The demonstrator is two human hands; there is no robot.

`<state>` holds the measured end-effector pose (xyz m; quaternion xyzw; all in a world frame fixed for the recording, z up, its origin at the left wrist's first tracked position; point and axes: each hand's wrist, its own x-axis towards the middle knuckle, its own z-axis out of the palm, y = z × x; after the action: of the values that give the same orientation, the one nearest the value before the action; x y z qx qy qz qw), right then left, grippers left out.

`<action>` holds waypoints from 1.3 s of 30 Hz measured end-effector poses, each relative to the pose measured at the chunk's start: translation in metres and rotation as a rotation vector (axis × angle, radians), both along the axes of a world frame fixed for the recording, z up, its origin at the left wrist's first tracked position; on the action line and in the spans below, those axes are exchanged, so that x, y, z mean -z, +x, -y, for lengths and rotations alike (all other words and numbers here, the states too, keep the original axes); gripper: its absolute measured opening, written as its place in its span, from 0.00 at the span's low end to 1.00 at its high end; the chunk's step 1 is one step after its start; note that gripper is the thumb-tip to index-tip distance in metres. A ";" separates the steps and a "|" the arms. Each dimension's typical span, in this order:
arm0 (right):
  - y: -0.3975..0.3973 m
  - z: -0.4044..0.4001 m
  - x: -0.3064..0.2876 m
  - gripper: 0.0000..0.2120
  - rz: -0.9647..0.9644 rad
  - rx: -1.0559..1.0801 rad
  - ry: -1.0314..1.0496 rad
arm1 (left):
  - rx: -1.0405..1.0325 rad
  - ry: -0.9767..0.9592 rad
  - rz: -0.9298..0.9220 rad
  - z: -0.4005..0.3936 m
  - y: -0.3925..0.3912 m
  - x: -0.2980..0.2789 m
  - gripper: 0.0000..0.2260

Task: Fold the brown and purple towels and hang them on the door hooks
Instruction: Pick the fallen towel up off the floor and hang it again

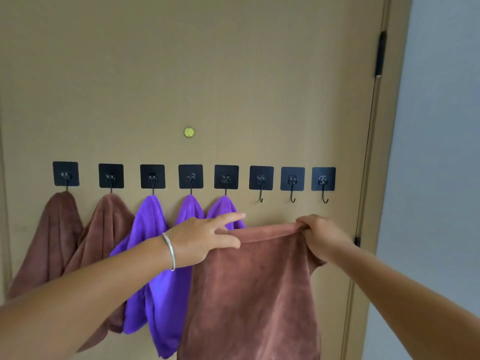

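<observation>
Five of the eight door hooks already carry towels, two brown at the door's left edge and three purple beside them, while both hands, left hand point(205, 237) and right hand point(322, 235), pinch the top fold of another brown towel point(254, 289) below the three empty hooks point(292, 196) toward the hinge edge.

A small yellow disc point(189, 132) sits beside a grey wall point(439, 152).

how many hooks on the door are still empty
3. They are the three rightmost in the row of eight: the sixth hook, the seventh hook and the eighth hook, all above the brown towel being held up.
</observation>
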<state>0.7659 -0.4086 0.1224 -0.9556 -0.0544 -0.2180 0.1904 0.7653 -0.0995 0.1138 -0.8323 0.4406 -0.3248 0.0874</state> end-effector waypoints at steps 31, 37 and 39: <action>0.070 -0.059 -0.004 0.16 0.110 0.085 -0.480 | -0.717 -0.182 -0.252 0.125 0.071 -0.015 0.17; 0.062 -0.054 0.004 0.18 0.032 0.148 -0.616 | -0.636 -0.323 -0.700 0.114 0.061 -0.012 0.14; 0.056 -0.050 0.010 0.19 -0.042 0.182 -0.695 | -0.691 -0.288 -0.736 0.113 0.051 -0.014 0.16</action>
<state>0.8216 -0.3585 0.1124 -0.9685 -0.0358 -0.1828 -0.1652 0.8168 -0.2127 0.1276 -0.9917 0.0927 -0.0205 -0.0864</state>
